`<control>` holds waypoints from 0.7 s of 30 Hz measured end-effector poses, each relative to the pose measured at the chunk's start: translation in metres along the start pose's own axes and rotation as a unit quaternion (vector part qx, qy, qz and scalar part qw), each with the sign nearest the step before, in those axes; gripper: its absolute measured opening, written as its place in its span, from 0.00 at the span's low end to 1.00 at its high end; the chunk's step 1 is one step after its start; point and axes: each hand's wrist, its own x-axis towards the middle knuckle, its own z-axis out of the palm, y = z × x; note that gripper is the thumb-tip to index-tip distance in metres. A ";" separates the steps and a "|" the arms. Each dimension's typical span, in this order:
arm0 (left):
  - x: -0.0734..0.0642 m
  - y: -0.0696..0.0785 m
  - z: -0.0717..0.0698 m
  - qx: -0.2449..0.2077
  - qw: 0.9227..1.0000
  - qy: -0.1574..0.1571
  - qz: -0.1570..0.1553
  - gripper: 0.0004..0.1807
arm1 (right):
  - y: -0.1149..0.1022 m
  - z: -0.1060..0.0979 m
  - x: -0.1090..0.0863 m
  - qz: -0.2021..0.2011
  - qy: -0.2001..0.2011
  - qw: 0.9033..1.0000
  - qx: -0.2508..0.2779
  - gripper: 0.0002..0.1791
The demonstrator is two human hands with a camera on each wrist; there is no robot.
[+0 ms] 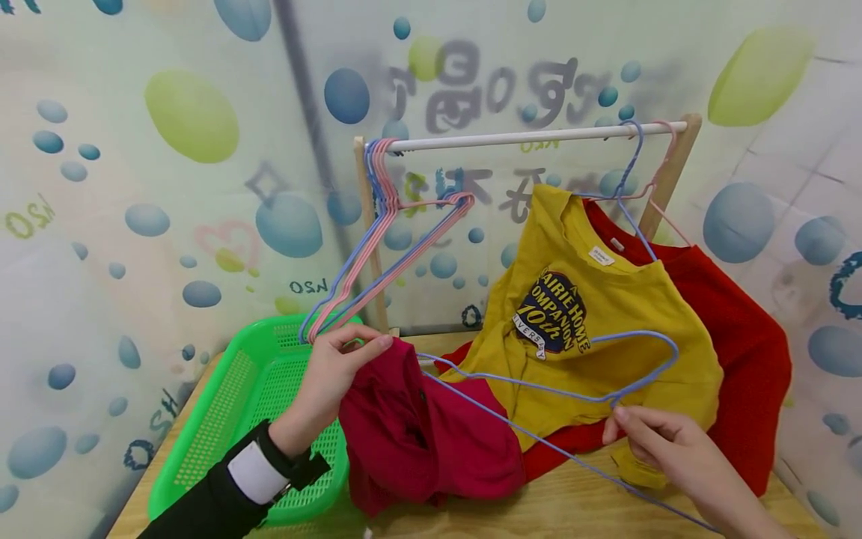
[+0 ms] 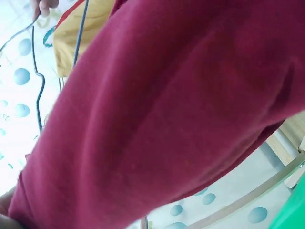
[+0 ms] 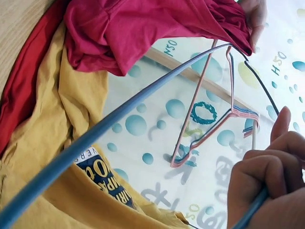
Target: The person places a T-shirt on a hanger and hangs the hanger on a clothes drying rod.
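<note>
My left hand (image 1: 326, 378) pinches the top edge of a crimson garment (image 1: 465, 442), which hangs in folds above the table. In the left wrist view the crimson cloth (image 2: 143, 114) fills most of the picture. My right hand (image 1: 663, 445) grips a blue clothes hanger (image 1: 525, 383) at the base of its hook. The hanger lies slantwise, its hook pointing up and right. Its far end is beside the garment's upper edge near my left fingers; whether it reaches inside the cloth, I cannot tell. The right wrist view shows my curled right fingers (image 3: 259, 176) round the blue wire.
Behind, a small rack with a white rail (image 1: 539, 138) bears several pink and blue hangers (image 1: 380, 217) at its left end. A yellow printed shirt (image 1: 606, 299) and a red garment (image 1: 747, 322) hang at its right. The green basket (image 1: 195, 442) stands at the left on the wooden table (image 1: 592, 509).
</note>
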 end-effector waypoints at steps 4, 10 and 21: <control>0.002 -0.001 -0.002 0.008 1.000 0.029 -0.005 0.02 | -0.005 -0.004 -0.004 0.003 0.021 0.999 -0.023 0.19; 0.004 0.001 0.000 0.001 0.999 0.038 -0.009 0.02 | -0.004 -0.005 -0.004 -0.019 0.022 0.999 -0.027 0.18; -0.008 0.002 0.012 0.050 0.995 0.005 0.086 0.11 | 0.000 0.001 -0.002 -0.034 -0.026 0.999 0.007 0.19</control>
